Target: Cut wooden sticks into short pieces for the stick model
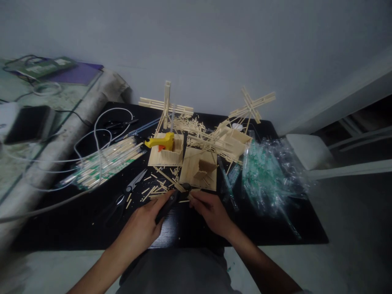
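My left hand is wrapped round the dark handles of black-handled pliers, whose head points up and right. Opposite it, my right hand pinches short wooden sticks close beside the pliers' head. I cannot tell whether the jaws touch the sticks. Just beyond both hands is a flat wooden stick base with a small stick-walled enclosure on it. Cut stick pieces lie scattered near my left hand.
A yellow glue gun rests on another stick base. Stick windmill crosses stand behind. Scissors and bagged sticks lie left, beneath looping white cables. Crumpled clear plastic wrappers cover the right side.
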{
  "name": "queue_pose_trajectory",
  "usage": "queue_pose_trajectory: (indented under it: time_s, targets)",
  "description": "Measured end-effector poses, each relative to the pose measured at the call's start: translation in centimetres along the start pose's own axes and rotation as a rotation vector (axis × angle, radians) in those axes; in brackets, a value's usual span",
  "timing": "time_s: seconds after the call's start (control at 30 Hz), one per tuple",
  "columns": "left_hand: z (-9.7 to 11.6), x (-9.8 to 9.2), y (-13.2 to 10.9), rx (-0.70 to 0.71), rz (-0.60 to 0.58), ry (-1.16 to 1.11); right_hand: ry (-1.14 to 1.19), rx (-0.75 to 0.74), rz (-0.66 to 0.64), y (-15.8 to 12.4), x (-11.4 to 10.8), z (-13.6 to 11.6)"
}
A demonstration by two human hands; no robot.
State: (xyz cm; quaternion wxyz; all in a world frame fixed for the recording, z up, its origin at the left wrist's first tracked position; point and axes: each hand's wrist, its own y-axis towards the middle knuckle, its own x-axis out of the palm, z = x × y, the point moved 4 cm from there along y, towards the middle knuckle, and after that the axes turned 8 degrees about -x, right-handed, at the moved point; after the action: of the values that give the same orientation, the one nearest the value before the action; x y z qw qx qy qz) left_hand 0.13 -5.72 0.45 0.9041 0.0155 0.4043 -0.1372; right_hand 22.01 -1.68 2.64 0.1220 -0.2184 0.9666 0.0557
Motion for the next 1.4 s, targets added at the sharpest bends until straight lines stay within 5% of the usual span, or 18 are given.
queue_pose_trajectory:
  time_s: [0.37,0.67,0.97,1.4]
  targets:
    - [0.1,0.7,-0.1,-0.007,-0.026,0.031,0.093,0.059,-0.016,0.0,0.5,0.4]
    - [1.3,0.4,0.4,-0.014,-0.002,-0.043,-0.133,-0.007,0.108,0.2,1.0,0.5]
    - [1.6,-0.5,0.5,-0.026,0.043,-0.031,-0.337,0.088,0.246,0.0,1.3,0.7]
    - [0.6,-0.4,0.3,-0.023,0.113,-0.003,-0.490,0.239,0.152,0.0,0.9,-0.4]
